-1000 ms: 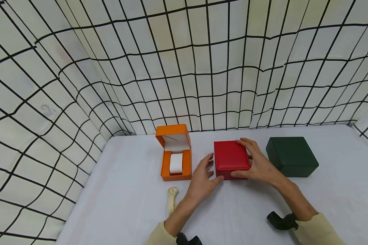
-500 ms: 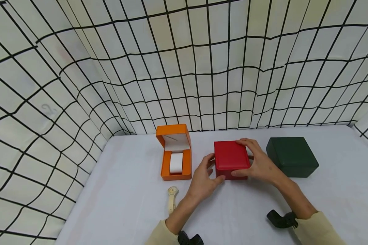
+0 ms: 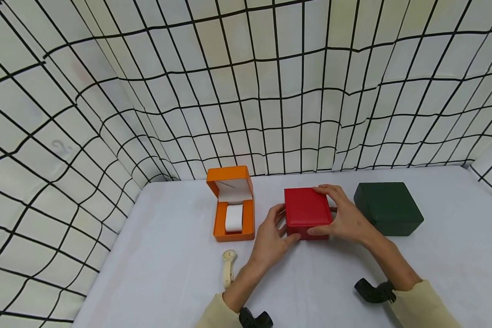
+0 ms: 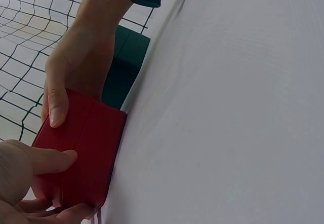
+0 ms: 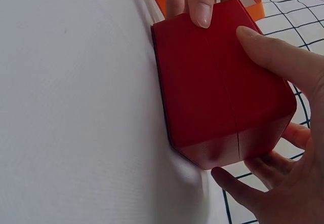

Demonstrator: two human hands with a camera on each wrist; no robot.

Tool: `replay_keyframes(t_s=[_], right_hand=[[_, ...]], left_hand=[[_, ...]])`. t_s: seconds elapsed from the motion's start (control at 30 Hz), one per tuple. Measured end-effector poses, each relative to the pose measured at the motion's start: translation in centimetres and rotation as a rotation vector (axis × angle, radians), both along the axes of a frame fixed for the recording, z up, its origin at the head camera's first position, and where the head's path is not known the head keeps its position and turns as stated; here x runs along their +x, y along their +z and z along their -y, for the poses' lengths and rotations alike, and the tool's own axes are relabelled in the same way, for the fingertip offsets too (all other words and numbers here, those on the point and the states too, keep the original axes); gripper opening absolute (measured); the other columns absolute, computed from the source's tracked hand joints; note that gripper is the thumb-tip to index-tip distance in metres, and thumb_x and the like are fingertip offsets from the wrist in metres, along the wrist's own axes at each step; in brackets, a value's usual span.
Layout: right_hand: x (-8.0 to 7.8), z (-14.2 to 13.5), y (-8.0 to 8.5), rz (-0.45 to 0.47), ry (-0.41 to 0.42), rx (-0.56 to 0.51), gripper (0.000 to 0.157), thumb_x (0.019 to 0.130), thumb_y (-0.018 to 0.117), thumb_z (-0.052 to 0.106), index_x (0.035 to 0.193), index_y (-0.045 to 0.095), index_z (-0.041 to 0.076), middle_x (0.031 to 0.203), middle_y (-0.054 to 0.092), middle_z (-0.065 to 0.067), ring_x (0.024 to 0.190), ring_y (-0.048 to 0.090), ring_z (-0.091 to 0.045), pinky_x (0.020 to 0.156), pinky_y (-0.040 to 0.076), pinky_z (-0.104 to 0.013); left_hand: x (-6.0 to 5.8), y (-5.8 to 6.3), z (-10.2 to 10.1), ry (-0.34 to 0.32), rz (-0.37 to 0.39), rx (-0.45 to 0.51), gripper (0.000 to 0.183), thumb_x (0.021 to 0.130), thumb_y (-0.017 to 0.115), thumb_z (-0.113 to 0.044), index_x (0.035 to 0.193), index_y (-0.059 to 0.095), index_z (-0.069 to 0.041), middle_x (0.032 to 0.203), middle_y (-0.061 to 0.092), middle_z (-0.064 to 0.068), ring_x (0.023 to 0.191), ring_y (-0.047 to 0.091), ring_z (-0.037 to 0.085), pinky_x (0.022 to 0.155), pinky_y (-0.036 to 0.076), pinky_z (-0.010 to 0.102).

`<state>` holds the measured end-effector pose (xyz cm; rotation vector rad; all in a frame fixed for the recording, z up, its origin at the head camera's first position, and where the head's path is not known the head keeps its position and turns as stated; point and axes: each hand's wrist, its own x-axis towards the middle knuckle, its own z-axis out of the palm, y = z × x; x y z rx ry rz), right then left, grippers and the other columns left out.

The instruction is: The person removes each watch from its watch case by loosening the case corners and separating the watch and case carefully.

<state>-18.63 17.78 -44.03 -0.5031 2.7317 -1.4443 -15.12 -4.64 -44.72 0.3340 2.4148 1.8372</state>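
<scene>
A closed red watch box (image 3: 306, 207) stands on the white cloth between both hands. My left hand (image 3: 269, 241) grips its left side, thumb at the lower front corner and fingers along the side. Opposite it, my right hand (image 3: 348, 223) holds the right side, its thumb on the front face and its index finger at the top back corner. In the right wrist view, a thin seam crosses the red watch box (image 5: 202, 87), and the right thumb (image 5: 273, 51) lies on the lid side of that seam. The left thumb (image 4: 55, 160) presses the front in the left wrist view.
An open orange watch box (image 3: 219, 223) with a white cushion (image 3: 234, 218) stands left of the red one. Near the left forearm lies a cream wristwatch (image 3: 228, 266). A dark green box (image 3: 387, 207) sits to the right. Black-gridded white fabric (image 3: 250, 105) rises behind the table.
My left fingers have closed in slightly against the left side of the red watch box. The box and my right hand keep nearly the same place; the head view has shifted a little.
</scene>
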Motion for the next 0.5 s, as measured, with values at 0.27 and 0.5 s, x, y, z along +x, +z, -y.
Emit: replay_keyframes(t_s=[0.27, 0.5], right_hand=[[-0.13, -0.05, 0.41, -0.007, 0.005, 0.025, 0.096, 0.07, 0.094, 0.025, 0.151, 0.044, 0.01, 0.155, 0.039, -0.019, 0.138, 0.045, -0.042, 0.099, 0.058, -0.06], [-0.19, -0.08, 0.75, -0.011, -0.001, 0.061, 0.095, 0.071, 0.093, 0.026, 0.151, 0.045, 0.01, 0.154, 0.041, -0.019, 0.138, 0.045, -0.043, 0.099, 0.058, -0.06]], left_hand=[[-0.07, 0.05, 0.01, 0.028, -0.019, -0.057, 0.086, 0.085, 0.084, -0.004, 0.158, 0.037, -0.005, 0.159, 0.048, 0.014, 0.147, 0.051, 0.034, 0.105, 0.055, 0.041], [-0.32, -0.35, 0.07, 0.041, -0.031, -0.047, 0.085, 0.083, 0.087, -0.005, 0.156, 0.043, -0.005, 0.156, 0.053, 0.013, 0.142, 0.056, 0.033, 0.102, 0.057, 0.037]])
